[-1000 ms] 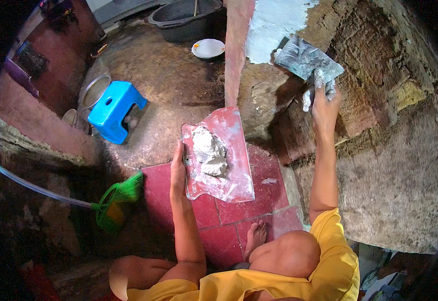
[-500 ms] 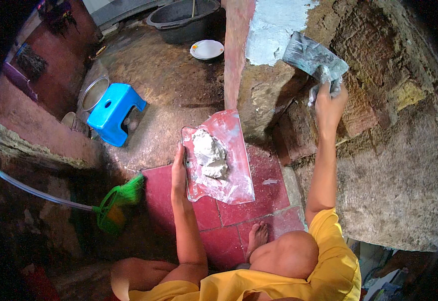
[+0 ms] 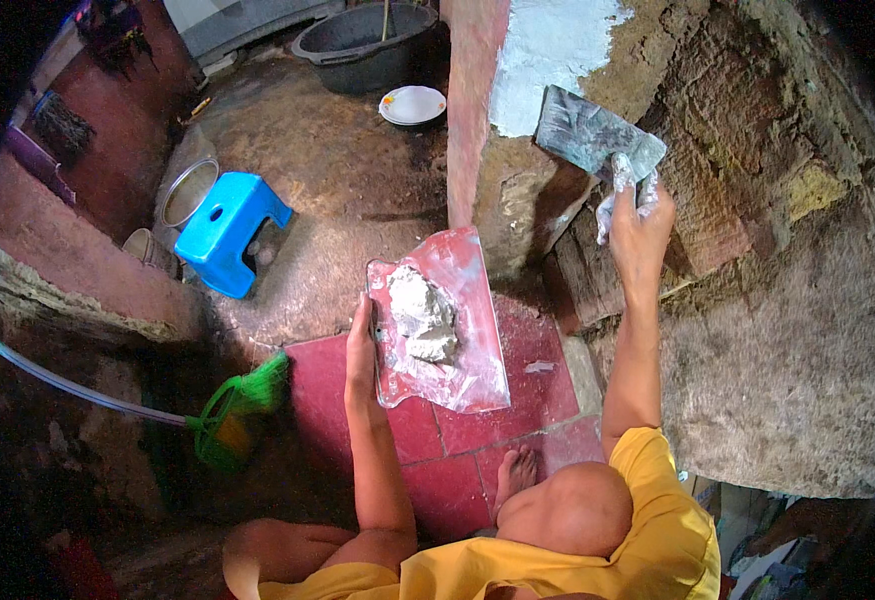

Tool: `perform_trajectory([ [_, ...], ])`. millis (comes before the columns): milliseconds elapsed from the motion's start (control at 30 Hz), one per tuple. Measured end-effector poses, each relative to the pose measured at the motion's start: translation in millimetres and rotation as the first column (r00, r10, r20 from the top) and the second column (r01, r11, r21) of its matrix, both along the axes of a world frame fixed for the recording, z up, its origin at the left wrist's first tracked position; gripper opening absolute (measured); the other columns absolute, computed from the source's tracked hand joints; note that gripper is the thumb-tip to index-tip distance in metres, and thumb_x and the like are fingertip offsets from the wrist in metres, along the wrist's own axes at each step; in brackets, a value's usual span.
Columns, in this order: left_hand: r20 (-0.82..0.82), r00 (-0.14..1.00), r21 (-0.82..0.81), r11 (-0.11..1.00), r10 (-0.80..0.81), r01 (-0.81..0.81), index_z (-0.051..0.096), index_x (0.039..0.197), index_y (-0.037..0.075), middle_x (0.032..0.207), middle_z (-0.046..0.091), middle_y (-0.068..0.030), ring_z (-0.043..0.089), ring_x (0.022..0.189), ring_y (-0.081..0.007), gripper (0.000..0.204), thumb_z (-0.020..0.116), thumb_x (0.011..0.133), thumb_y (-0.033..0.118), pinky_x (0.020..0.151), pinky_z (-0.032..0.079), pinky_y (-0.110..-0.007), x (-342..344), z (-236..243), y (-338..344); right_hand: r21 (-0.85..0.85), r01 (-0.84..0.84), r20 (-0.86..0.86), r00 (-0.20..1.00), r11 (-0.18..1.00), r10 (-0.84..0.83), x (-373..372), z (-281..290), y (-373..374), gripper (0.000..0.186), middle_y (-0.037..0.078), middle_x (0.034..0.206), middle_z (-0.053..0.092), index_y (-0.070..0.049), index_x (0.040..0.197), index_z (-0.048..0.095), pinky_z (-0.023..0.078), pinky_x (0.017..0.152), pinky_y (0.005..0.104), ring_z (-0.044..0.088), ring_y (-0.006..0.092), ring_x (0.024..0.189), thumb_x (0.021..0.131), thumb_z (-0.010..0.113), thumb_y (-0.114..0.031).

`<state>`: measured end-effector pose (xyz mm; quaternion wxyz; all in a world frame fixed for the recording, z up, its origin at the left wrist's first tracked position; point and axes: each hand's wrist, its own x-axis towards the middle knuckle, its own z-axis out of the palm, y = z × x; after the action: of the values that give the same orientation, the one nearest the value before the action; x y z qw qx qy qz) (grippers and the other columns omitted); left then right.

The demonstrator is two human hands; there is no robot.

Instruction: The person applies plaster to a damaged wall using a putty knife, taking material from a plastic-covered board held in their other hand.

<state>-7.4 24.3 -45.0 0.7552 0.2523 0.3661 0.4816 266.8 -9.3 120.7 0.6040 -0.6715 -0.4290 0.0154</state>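
Observation:
My left hand grips the left edge of a clear, smeared plastic sheet, held roughly level over the red floor tiles. On that sheet sits a thick lump of white putty. My right hand, its fingers coated in white, pinches a grey, flat rectangular scraper. The scraper's far left corner is at the lower edge of a white putty patch on the rough wall; whether it touches the wall I cannot tell.
Left of the sheet stands a blue plastic stool, with a round metal lid behind it. Lower left is a green broom. Farther off are a white plate and a large dark basin. Bare brickwork shows at right.
My right hand has drawn the scraper left and down, from beside the white patch to its lower edge. The sheet with the putty in my left hand has shifted down only slightly.

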Motion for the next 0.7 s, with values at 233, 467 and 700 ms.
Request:
perform_trajectory([
  [233,0.064,0.998,-0.012,1.0,0.02,-0.019,0.045,0.111,-0.003,0.106,0.051,-0.0075,0.05,0.094,-0.0156,0.04,0.037,0.088,0.03,0.085,0.037,-0.027,3,9,-3,0.056,0.123,0.096,0.987,0.991,-0.128,13,-1,1,0.014,0.005,0.056,0.052,0.002,0.077,0.054,0.037,0.043,0.0264,0.047,0.0098,0.047,0.08,0.048,-0.011],
  [467,-0.007,0.999,0.02,0.999,0.041,-0.041,0.046,0.11,-0.003,0.105,0.051,-0.0072,0.05,0.092,-0.0158,0.04,0.038,0.088,0.03,0.084,0.037,-0.027,-2,5,-1,0.022,0.01,-0.15,0.989,1.0,-0.006,8,10,-14,0.012,0.002,0.05,0.048,0.0,0.077,0.053,0.032,0.033,0.0247,0.043,0.0087,0.038,0.08,0.05,-0.011],
  [700,0.038,0.999,-0.074,0.997,0.007,-0.005,0.043,0.113,-0.002,0.109,0.049,-0.008,0.048,0.096,-0.0162,0.041,0.038,0.088,0.03,0.086,0.036,-0.027,3,26,-7,-0.059,0.015,-0.158,0.987,0.998,-0.024,6,8,8,0.014,0.005,0.059,0.053,0.003,0.084,0.053,0.038,0.046,0.0269,0.049,0.0119,0.05,0.079,0.049,-0.009],
])
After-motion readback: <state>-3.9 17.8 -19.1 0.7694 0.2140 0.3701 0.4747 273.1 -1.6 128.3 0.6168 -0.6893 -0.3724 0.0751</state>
